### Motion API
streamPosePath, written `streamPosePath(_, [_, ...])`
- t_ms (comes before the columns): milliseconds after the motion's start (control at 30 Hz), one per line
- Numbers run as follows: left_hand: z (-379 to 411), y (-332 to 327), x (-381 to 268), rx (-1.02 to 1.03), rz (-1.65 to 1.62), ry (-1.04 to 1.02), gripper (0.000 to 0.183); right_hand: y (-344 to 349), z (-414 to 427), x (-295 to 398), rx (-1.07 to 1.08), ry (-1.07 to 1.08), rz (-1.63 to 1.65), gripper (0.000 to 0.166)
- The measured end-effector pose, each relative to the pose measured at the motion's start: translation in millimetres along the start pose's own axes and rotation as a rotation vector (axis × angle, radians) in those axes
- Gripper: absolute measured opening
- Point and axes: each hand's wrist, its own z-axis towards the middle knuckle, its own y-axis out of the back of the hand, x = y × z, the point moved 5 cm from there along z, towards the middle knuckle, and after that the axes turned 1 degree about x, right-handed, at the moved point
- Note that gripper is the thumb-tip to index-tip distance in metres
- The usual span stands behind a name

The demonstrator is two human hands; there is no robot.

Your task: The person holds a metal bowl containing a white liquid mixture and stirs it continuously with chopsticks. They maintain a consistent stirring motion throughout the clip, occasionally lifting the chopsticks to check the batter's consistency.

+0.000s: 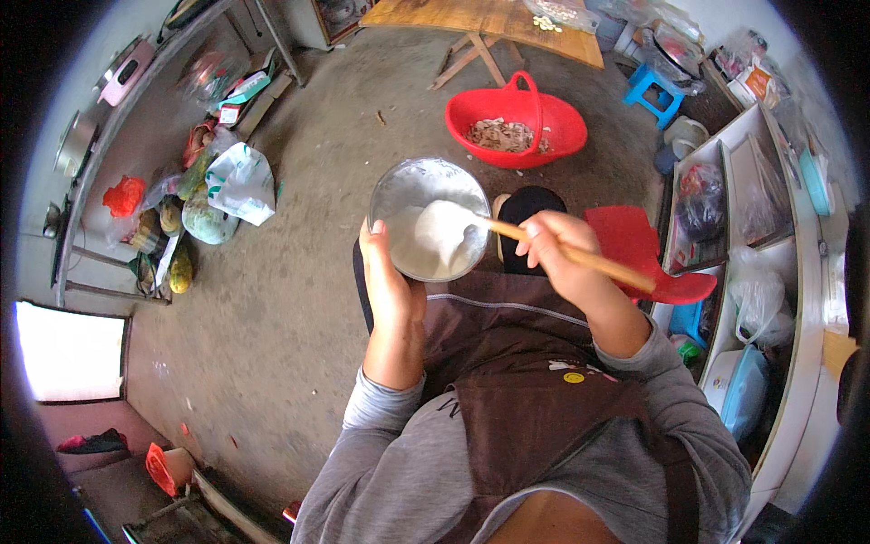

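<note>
My left hand point(387, 279) grips the near left side of a round metal bowl point(401, 180), its thumb over the rim. Inside the bowl lies a thick white paste point(401, 238). A wooden-handled stirring tool point(578, 255) is held in my right hand point(554, 251), the fingers wrapped around the middle of its shaft. White paste coats the tool's head point(443, 224), so its exact shape is hidden. The bowl is above my lap, where a brown apron point(503, 319) covers my legs.
A red plastic basket point(571, 132) holding pale scraps stands on the concrete floor point(326, 122). Close on my right is a red plastic chair point(622, 234). A wooden folding table point(435, 17) is beyond. Gourds point(211, 221) and bags lie at left; an open shelf unit point(731, 197) lines the right.
</note>
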Motion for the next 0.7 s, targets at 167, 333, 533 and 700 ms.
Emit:
streamPosePath(167, [-0.2,-2.0,-2.7,-0.025,0.042,-0.097,0.047,-29.6,-9.0,14.2,0.205,0.349,-0.449,0.011])
streamPosePath(333, [-2.8,-7.7,-3.5,-0.04,0.135,-0.146,0.041,-29.7,-7.7,-17.0,0.232,-0.233,0.334,0.031])
streamPosePath(533, [-1.2,-8.2,-0.1,0.013,0.106,-0.09,0.052,-28.7,-0.7,-49.9,0.003,-0.66,1.132,0.035])
streamPosePath(700, [-0.8,-3.5,0.5,0.006,0.057,-0.035,0.059,-2.9,10.6,-33.4,-0.027,-0.339,0.826,0.035])
